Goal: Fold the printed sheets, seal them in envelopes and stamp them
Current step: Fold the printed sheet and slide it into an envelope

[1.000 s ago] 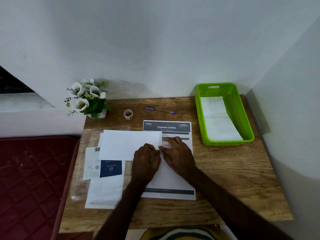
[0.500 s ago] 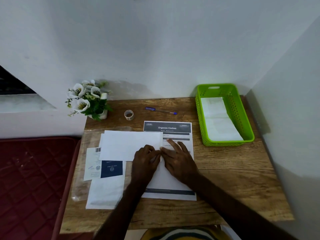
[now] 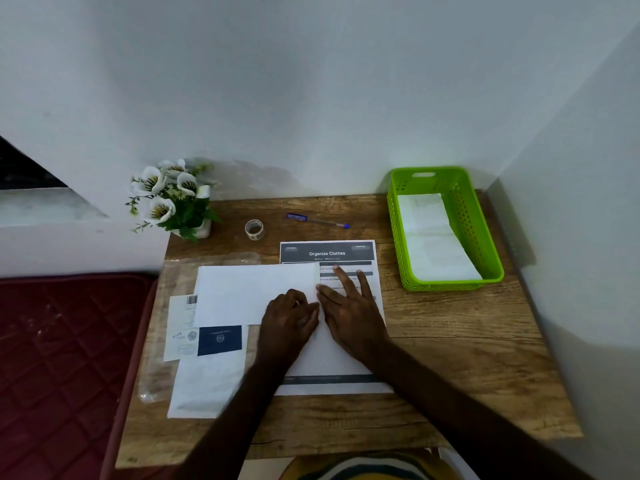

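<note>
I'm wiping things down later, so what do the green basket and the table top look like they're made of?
Green basket: looks like moulded plastic, slightly glossy; its walls are perforated with rows of small holes and it has a cut-out handle. Table: wood-grain surface, matt brown with streaks and knots; whether solid wood or laminate can't be told.
</note>
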Motion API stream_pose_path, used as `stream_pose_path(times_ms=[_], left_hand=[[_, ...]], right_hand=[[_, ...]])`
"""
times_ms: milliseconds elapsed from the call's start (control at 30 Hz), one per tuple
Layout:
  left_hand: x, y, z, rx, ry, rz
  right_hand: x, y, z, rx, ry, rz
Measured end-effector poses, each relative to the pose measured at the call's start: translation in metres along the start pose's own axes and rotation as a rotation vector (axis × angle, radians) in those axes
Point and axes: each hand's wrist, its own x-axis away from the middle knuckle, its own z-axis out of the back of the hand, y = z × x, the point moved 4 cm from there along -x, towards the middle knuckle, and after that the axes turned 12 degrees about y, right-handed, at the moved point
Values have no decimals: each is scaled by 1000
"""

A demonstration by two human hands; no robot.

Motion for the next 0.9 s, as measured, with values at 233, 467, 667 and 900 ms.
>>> stream_pose_path(times_ms=[233,467,667,900], left_hand=[[0,1,2,-24,-12,-43],[1,-1,-1,-45,-33,-81],[2,1,2,-42,-12,-86],[1,6,6,-63,10,-103]], right_hand=[[-23,8,-10,44,-82,-65],[-35,11,-20,90,-149,-94],[-21,9,-16,43,-122,-71],[-6,9,-14,15,-162,-132]])
